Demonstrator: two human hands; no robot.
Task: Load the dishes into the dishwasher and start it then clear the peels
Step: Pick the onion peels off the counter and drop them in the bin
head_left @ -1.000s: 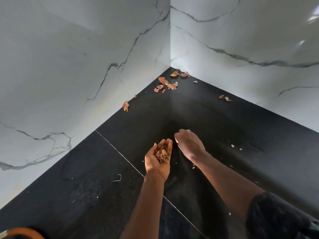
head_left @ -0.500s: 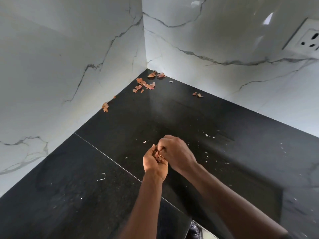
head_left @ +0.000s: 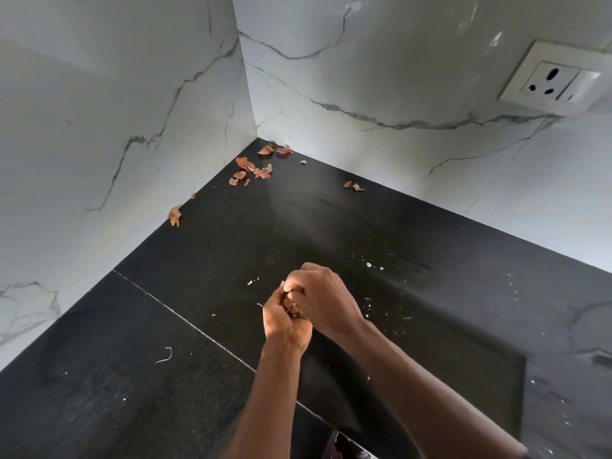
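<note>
My left hand (head_left: 285, 326) is cupped around a small heap of orange-brown peels (head_left: 291, 305) above the black counter (head_left: 132, 376). My right hand (head_left: 323, 298) is curled over it, fingertips pressed into the heap. More peels (head_left: 253, 168) lie scattered in the far corner where the two marble walls meet. A single peel (head_left: 174, 216) rests against the left wall, and two small ones (head_left: 353, 186) lie near the right wall. No dishes or dishwasher are in view.
White marble walls (head_left: 99, 111) close the counter on the left and the back. A wall socket (head_left: 556, 82) sits at the upper right. Tiny pale crumbs (head_left: 374, 266) dot the counter, and a thin curled scrap (head_left: 165, 355) lies at the left.
My right hand has come from beside the open left palm to on top of it, and the left fingers have curled around the peels. The view shifted right, showing the socket.
</note>
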